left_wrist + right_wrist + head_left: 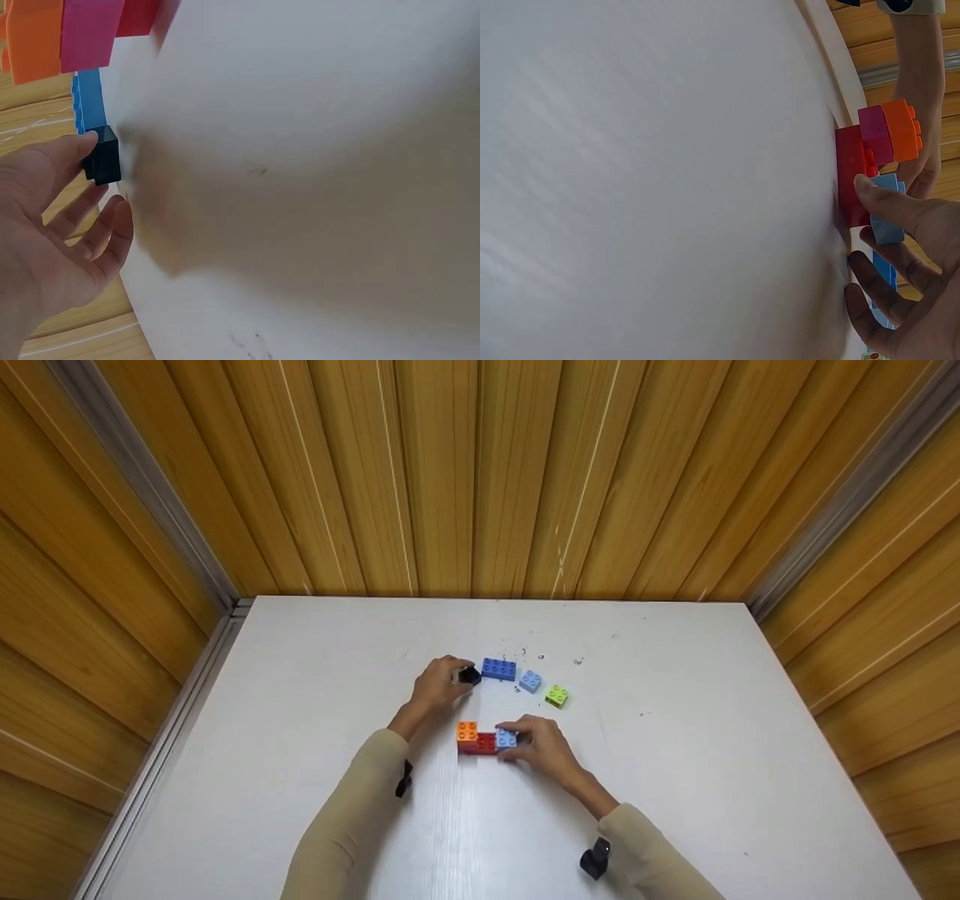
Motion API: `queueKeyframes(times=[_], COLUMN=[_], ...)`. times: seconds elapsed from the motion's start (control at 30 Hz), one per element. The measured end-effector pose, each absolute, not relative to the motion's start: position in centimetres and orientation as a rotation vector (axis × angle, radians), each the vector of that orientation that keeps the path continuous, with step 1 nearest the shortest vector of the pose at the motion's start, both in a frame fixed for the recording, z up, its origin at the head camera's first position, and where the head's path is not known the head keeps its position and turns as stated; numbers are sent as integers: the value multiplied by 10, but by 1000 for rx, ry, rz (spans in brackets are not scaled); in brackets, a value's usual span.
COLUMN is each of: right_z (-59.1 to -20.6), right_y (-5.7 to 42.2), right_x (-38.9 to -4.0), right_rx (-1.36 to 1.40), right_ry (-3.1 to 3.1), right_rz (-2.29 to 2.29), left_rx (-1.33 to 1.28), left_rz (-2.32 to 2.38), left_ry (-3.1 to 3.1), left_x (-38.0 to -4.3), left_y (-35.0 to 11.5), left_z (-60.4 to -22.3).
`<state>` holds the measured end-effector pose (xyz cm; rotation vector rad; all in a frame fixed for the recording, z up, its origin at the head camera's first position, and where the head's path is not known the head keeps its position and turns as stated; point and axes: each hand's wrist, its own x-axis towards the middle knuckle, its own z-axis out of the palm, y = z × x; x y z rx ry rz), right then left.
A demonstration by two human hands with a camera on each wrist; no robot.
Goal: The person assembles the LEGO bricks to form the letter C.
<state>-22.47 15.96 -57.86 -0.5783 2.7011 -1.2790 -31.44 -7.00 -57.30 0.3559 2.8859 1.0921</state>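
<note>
My left hand [439, 684] pinches a small black toy brick [105, 155] between thumb and fingers, right beside the long blue brick [499, 668]. Closer to me stands a red brick [850, 174] with a pink brick [875, 133] on one end and an orange brick [467, 731] on top of the pink. A light blue brick [506, 739] sits on the red brick's other end. My right hand [546, 746] grips that light blue brick between thumb and forefinger, its other fingers spread in the right wrist view.
Right of the long blue brick lie a second light blue brick [530, 682] and a lime green brick [556, 696]. They rest on a white table [675, 780] marked with small dark specks. Wood-patterned walls [450, 472] enclose its back and sides.
</note>
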Motion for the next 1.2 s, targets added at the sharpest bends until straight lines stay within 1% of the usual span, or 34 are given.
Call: queueKeyframes(times=[0.17, 0.47, 0.77, 0.93, 1.03, 1.2], right_z=[-579, -576, -578, -579, -580, -580], right_y=[160, 160, 156, 156, 157, 157], right_x=[-226, -227, -225, -224, -223, -222], right_rx=[-577, -561, -561, -547, -544, -548], right_ry=[2717, 2744, 2707, 2704, 2713, 2733], right_rz=[-1255, -1232, -1250, -1257, -1273, -1281], left_rx=[298, 277, 258, 413, 542, 683], left_rz=[1123, 1136, 1251, 1344, 1381, 1378], left_ry=[2895, 2887, 2832, 2780, 2752, 2718], left_x=[-310, -300, -281, -271, -267, -262], left_y=[-74, -81, -114, -127, -126, -120], left_z=[-575, -576, -565, -550, -543, -535])
